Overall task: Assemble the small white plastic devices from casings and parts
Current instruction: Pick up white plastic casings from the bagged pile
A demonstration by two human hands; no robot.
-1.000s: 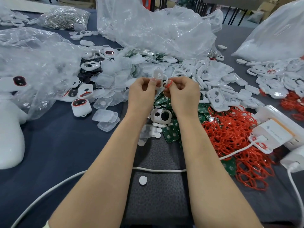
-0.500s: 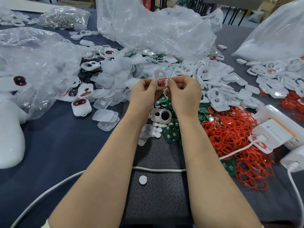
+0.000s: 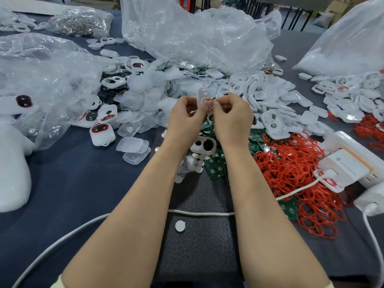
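1. Left grip [image 3: 187,115] pinches a white casing [image 3: 201,94] and right grip [image 3: 232,117] pinches a red ring [image 3: 208,100], both raised above the bench [image 3: 72,183].
2. Under the wrists lie a second casing [image 3: 204,144], green boards [image 3: 215,167] and a heap of red rings [image 3: 291,169].
3. A far clear bag [image 3: 81,21] holds metal pieces.
4. The white casing stands upright at the fingertips, with the red ring against its face.

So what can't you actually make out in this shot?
Head view only.
Lower half of the white casing: covered by the left hand and right hand.
Most of the red ring: behind fingertips, so its seating is unclear.
Print on the charger: too small to read.
Left-edge white shape: cut off by the frame.
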